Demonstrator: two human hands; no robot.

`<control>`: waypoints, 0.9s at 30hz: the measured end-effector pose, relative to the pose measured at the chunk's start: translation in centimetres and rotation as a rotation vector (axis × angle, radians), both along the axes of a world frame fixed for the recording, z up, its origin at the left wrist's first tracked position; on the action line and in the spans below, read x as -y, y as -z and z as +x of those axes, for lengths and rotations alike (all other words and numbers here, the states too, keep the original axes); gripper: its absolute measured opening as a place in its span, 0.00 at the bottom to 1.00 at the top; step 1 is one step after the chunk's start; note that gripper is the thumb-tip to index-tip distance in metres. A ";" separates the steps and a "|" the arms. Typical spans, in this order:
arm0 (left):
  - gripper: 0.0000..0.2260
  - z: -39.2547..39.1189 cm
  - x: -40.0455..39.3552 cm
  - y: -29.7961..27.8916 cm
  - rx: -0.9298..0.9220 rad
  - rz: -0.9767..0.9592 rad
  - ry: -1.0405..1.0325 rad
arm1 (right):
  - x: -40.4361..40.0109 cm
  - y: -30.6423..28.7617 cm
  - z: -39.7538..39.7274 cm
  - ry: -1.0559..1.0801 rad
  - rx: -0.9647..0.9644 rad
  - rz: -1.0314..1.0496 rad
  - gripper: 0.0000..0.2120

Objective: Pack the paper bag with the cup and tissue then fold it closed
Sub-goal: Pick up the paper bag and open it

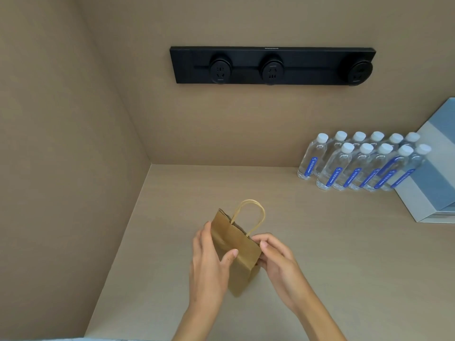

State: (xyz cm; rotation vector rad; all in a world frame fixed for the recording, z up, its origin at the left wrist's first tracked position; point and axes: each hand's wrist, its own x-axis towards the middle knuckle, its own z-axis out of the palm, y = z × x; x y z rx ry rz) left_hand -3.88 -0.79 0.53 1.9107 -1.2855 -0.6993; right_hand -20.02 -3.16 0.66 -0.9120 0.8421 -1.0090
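A small brown paper bag [240,244] with twisted paper handles [253,212] stands on the beige counter [172,217] in front of me. My left hand [209,264] wraps the bag's left side, thumb pressed on its front face. My right hand [275,254] pinches the bag's upper right edge between thumb and fingers. The bag's top looks pressed nearly flat, handles sticking up. No cup or tissue is visible; the bag's inside is hidden.
Several clear water bottles [359,163] with white caps and blue labels stand at the back right. A blue-grey box [435,173] leans beside them. A black socket rail [270,65] is on the back wall. A side wall rises at the left.
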 end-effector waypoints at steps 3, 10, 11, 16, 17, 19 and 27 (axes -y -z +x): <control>0.30 -0.1 -0.5 -0.1 -0.182 0.044 0.018 | -0.2 -0.4 0.3 -0.046 0.068 0.045 0.10; 0.44 0.1 -1.5 -1.1 -0.386 0.117 0.145 | -1.2 0.1 1.6 -0.088 0.020 0.080 0.10; 0.46 0.2 -1.5 -1.2 -0.411 0.129 0.152 | -1.2 0.0 1.7 -0.089 0.019 0.086 0.12; 0.43 0.6 -1.6 -2.2 -0.517 0.139 0.128 | -1.4 -0.4 2.1 -0.114 -0.009 0.089 0.11; 0.43 0.7 -1.6 -2.3 -0.548 0.139 0.127 | -1.4 -0.5 2.2 -0.120 -0.021 0.088 0.11; 0.43 1.0 -1.7 -2.6 -0.630 0.140 0.122 | -1.6 -0.6 2.2 -0.128 -0.045 0.088 0.11; 0.30 1.9 -2.0 -2.7 -0.743 0.230 0.136 | -1.8 -0.8 2.3 -0.148 -0.114 0.115 0.16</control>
